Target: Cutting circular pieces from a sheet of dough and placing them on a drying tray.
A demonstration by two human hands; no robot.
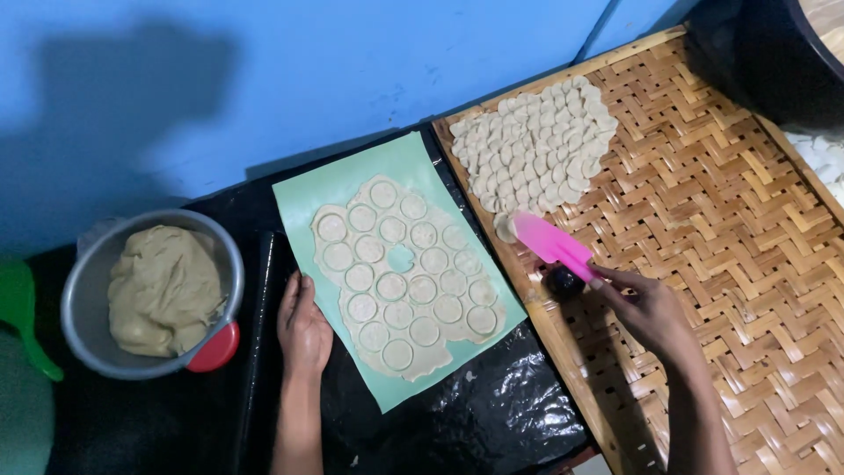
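My right hand (649, 310) grips a pink spatula (551, 243) whose blade carries a small dough round (505, 228) over the edge of a woven bamboo tray (730, 229). Several dough rounds (532, 149) lie overlapped on the tray's far left part. My left hand (304, 331) lies flat, fingers together, on the left edge of a light green mat (308, 198). A rolled dough sheet (403, 274) cut into several circles covers the mat; one circle near the middle is gone, showing green.
A metal bowl (83, 290) with a lump of dough (163, 290) stands at the left, a red round lid (215, 348) against it. A green utensil (22, 317) lies at the far left. Black plastic (492, 413) covers the table. A dark pot (765, 53) stands top right.
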